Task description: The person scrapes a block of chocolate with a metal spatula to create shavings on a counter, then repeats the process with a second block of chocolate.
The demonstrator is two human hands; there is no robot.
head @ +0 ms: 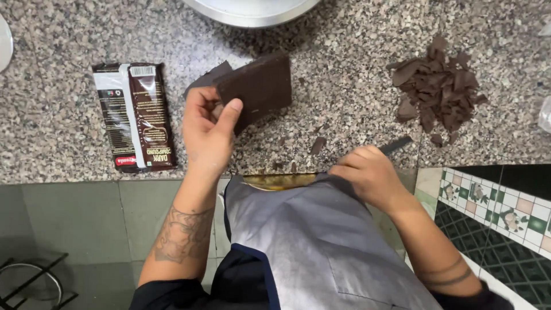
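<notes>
My left hand (208,131) grips a large dark chocolate slab (258,86), holding it tilted just above the speckled granite counter (69,40). A second dark piece (208,77) pokes out behind the slab. My right hand (370,172) is closed around a knife at the counter's front edge; only the dark blade tip (397,144) shows past my fingers. A pile of chopped chocolate shavings (436,89) lies at the right. A few loose crumbs (317,144) are scattered between the slab and my right hand.
A brown and white chocolate wrapper (135,117) lies flat at the left. A metal bowl's rim (252,14) shows at the top edge. My grey apron (310,241) hangs below the counter. Patterned tiles (493,218) line the lower right; a wire stand (34,281) sits lower left.
</notes>
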